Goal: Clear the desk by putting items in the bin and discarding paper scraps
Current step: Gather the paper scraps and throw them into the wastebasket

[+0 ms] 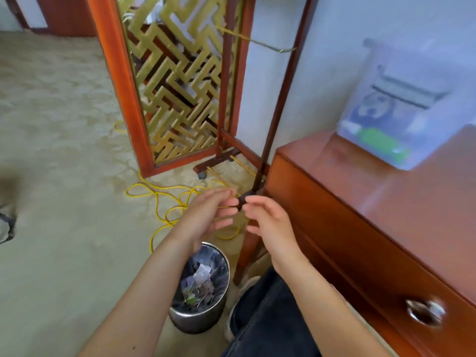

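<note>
A round metal wastebasket stands on the carpet below my arms, with several paper scraps lying inside its lined interior. My left hand and my right hand hover above and just beyond it, palms facing each other, fingers relaxed and holding nothing. A clear plastic storage bin with items inside stands on the wooden desk at the right.
A yellow cable lies looped on the carpet beyond the wastebasket. A carved wooden screen and a dark wooden stand rise behind my hands. The desk drawer front carries a metal pull. My leg is beside the wastebasket.
</note>
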Tool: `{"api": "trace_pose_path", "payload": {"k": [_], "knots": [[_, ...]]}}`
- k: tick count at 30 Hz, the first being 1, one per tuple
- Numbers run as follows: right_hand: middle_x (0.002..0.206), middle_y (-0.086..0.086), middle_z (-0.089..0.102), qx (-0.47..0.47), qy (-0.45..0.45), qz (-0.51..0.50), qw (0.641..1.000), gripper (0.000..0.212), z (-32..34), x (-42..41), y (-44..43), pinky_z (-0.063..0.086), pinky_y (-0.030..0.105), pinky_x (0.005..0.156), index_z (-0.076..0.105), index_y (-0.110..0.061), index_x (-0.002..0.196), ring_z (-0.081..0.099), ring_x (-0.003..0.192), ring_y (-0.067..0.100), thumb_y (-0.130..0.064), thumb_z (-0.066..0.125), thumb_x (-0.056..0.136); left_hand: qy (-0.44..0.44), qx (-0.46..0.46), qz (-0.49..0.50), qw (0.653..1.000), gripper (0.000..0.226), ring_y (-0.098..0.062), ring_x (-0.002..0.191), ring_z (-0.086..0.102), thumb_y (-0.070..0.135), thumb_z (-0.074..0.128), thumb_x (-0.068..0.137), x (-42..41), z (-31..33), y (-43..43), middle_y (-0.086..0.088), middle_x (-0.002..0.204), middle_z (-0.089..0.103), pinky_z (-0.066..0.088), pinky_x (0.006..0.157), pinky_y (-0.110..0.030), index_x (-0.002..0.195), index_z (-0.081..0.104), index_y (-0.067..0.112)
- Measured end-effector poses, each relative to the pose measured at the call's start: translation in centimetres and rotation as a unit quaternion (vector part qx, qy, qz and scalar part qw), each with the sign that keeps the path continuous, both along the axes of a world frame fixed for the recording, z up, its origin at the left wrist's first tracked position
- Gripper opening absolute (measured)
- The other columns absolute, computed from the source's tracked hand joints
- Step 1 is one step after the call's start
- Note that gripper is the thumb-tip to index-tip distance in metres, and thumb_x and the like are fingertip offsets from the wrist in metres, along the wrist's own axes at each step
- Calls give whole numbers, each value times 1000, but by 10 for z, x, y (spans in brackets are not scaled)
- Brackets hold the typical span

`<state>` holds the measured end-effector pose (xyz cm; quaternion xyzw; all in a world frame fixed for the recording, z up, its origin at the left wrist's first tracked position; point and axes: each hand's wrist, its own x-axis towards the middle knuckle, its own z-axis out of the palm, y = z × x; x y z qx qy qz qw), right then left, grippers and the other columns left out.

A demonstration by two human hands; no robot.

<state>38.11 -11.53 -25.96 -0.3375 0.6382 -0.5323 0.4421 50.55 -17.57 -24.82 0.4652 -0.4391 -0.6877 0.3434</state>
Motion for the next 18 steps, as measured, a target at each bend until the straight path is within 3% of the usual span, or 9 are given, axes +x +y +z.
{"api": "trace_pose_path", "payload": {"k": [3,8,13,18], "knots": [[106,6,69,-82,23,-51,995,19,37,-18,27,51,22,71,66,-14,108,62,92,11,-9,53,94,10,-45,-48,998,19,-13,85,66,22,49,99,-24,25,11,0,94,71,54,79,-30,99,68,20],[97,6,70,-188,51,-139,971,21,81,-51,76,52,22,67,65,-12,105,64,80,7,-1,50,94,30,-104,-124,986,22,-17,93,68,21,48,99,-73,77,44,-5,101,72,55,82,-31,106,68,16],[89,-4,70,-252,120,-252,927,18,111,-95,132,53,34,77,66,-13,101,63,81,5,-3,54,93,64,-139,-208,966,20,-21,94,69,18,49,98,-133,115,86,-8,99,72,56,83,-34,101,69,16],[92,-7,69,-257,165,-383,872,18,128,-143,200,50,34,83,67,-13,99,62,85,2,-1,57,90,91,-151,-325,929,20,-21,92,69,16,49,98,-205,137,135,-9,98,72,56,81,-34,100,69,15]]}}
